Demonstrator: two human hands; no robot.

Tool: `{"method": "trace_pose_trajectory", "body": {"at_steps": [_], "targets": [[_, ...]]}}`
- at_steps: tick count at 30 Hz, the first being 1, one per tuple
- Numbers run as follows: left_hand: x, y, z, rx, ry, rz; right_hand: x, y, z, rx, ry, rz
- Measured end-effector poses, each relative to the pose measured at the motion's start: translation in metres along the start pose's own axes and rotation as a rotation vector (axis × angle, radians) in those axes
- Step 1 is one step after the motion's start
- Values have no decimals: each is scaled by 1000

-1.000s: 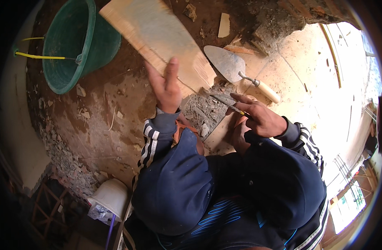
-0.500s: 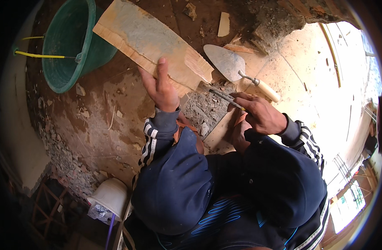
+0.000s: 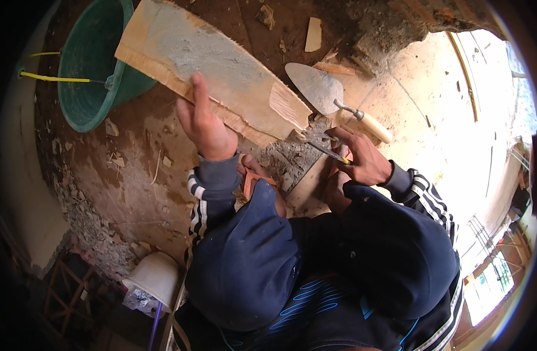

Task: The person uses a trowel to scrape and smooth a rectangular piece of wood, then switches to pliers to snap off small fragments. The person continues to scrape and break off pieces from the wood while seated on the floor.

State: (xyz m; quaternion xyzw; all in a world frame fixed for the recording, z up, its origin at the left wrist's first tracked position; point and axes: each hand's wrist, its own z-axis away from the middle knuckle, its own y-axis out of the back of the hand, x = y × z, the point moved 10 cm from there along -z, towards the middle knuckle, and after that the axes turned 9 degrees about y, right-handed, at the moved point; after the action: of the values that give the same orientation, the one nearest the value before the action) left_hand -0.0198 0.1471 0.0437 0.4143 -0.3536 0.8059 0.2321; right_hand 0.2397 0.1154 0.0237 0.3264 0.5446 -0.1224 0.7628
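Note:
My left hand (image 3: 208, 126) holds a long, broken piece of tile (image 3: 213, 64) by its near edge, thumb on top and fingers hidden beneath. The upturned face is tan with grey mortar smeared on it, and its edges are chipped. At the tile's right end, my right hand (image 3: 365, 157) is closed round the handles of metal pliers (image 3: 327, 151). Their jaws meet the corner of the tile, but the exact bite is too small to make out. Just beyond, a pointed trowel (image 3: 316, 86) with a wooden handle lies on the floor.
A green bucket (image 3: 119, 88) with a yellow-sleeved handle lies tipped at the upper left. Grey mortar rubble (image 3: 289, 161) lies between my feet. Tile shards (image 3: 314, 34) are scattered ahead, near a broken wall edge. A white bucket (image 3: 157, 275) stands at lower left.
The tile has swung a little toward me at its right end and shifted left at its far end, along with my left hand. The pliers' handles look spread wider.

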Motion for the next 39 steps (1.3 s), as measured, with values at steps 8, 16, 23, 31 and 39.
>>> {"method": "trace_pose_trajectory", "body": {"at_steps": [8,16,23,31,39], "targets": [[13,-18,-6,-12,-97,-55,-6,-2,20,-82,3,39],[13,-15,-6,6,-124,-72,14,-3,29,-6,-41,62],[37,-10,12,78,-318,-100,26,-8,12,65,-150,187],[77,-18,23,44,-528,-140,-2,5,-4,146,-44,86],[75,-22,20,26,-549,-148,9,5,0,135,-105,193]]}}
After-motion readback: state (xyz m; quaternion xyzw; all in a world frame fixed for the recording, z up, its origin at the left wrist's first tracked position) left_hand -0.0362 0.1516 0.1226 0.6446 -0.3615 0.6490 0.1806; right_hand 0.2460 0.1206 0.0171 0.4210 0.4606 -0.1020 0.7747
